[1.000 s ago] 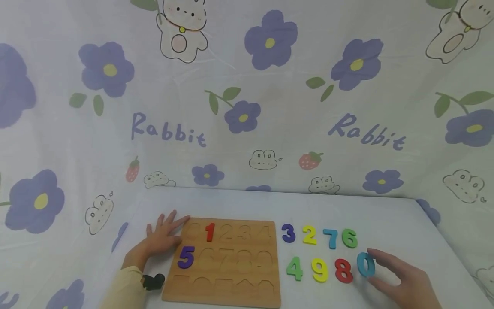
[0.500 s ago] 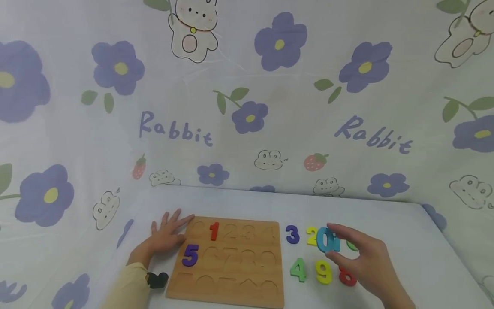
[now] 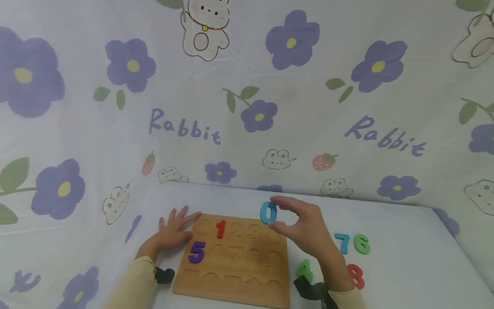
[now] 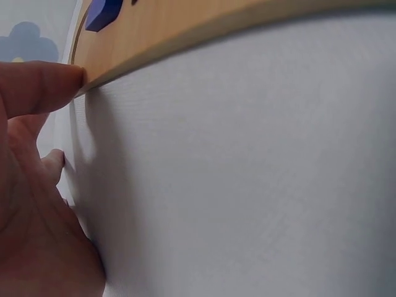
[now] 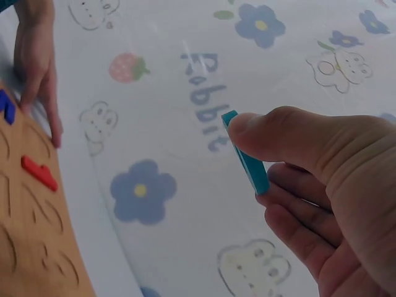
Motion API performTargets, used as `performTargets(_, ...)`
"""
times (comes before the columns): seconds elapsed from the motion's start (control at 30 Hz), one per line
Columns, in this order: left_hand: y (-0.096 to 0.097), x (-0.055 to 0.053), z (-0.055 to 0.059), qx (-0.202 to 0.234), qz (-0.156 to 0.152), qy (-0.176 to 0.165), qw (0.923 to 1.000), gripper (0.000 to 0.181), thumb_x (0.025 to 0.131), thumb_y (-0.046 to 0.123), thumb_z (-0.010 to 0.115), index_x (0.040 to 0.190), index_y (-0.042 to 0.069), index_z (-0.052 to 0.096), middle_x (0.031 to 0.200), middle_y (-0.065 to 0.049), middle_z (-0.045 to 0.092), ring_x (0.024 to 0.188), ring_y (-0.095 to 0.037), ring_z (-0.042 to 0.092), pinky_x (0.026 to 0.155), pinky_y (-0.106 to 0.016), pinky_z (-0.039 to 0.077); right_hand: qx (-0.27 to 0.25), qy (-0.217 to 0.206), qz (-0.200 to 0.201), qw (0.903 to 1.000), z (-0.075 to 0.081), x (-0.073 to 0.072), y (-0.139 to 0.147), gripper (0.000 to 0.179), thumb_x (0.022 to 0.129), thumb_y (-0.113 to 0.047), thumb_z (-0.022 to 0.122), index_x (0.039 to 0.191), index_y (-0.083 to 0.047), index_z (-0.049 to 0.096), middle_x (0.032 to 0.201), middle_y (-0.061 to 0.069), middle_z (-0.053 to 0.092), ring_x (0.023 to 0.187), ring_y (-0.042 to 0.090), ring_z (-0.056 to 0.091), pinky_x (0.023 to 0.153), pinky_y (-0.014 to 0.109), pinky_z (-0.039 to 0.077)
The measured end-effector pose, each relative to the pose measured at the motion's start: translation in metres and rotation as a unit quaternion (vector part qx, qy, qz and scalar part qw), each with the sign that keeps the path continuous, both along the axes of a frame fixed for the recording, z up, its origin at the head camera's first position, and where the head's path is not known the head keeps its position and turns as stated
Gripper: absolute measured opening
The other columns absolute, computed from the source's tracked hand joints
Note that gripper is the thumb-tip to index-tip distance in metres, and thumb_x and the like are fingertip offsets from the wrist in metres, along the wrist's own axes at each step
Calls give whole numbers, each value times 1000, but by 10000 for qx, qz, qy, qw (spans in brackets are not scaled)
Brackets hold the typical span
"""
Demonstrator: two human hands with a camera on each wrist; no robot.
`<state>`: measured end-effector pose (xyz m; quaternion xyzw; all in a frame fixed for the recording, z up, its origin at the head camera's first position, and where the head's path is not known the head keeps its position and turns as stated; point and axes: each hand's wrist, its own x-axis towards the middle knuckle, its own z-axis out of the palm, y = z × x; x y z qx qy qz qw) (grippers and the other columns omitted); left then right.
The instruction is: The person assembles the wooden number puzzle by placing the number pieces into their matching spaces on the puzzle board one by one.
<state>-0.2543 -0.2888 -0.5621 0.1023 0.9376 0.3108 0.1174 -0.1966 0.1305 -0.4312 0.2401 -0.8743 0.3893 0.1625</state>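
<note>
Between thumb and fingers my right hand [image 3: 302, 221] pinches a blue number 0 [image 3: 268, 213], held upright above the upper right part of the wooden number board [image 3: 231, 289]. In the right wrist view that blue piece [image 5: 249, 158] appears edge-on. My left hand [image 3: 173, 230] rests at the board's left edge, its fingers spread; the left wrist view has a fingertip touching the board's edge [image 4: 179, 44]. A red 1 [image 3: 221, 229] sits in the board's top row and a purple 5 [image 3: 197, 252] at the left of the middle row. Other recesses show as bare outlines.
Right of the board lie a blue 7 [image 3: 342, 243], green 6 [image 3: 362, 244], green 4 [image 3: 305, 270] and red 8 [image 3: 356, 276]. My right arm hides other pieces there. A flower-and-rabbit printed curtain [image 3: 247, 171] hangs behind the white table [image 3: 401, 249].
My right hand has lifted the blue 0 from the table and carried it left, over the board. My left hand stays at the board's edge. The head view has shifted slightly.
</note>
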Motion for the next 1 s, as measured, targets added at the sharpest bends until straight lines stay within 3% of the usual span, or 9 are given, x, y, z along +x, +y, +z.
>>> performTargets(0.23,2,4,8,-56,-12,-107,9999,71,99,25,64,168,25,47,183,-26,7,164,-61,-11,121,-85,-17,-131,-106,446,9989,-3,-25,-45,57,88,-26,93,140,-14,75,137,2,79,123,26,76,107,53,62)
performTargets(0.4,-5,-4,-11,-28,4,93,10000,71,98,28,64,167,29,47,183,-24,8,165,-60,-12,122,-84,-18,-112,-470,642,9968,-11,-42,-78,56,89,-26,92,141,-13,75,139,3,78,127,27,75,110,50,60)
performTargets(0.53,-9,-11,-22,-127,42,108,9999,70,100,28,63,168,30,46,184,-22,7,166,-57,-12,122,-83,-18,-59,-742,700,9948,-23,-53,-104,55,89,-25,92,140,-16,75,139,2,78,127,27,74,111,49,60)
performTargets(0.8,-8,-12,-23,-201,45,121,9997,71,99,28,63,167,34,46,184,-22,7,166,-58,-12,121,-85,-17,56,-1105,1060,9882,-57,-69,-142,52,92,-24,89,140,-9,74,141,8,77,128,34,74,108,50,61)
performTargets(1.0,-8,-12,-21,-175,117,136,9997,71,98,28,63,167,34,47,184,-21,9,167,-57,-11,123,-84,-17,270,-1659,1175,9787,-79,-73,-161,53,96,-24,86,145,-11,71,148,5,72,138,28,68,113,45,59)
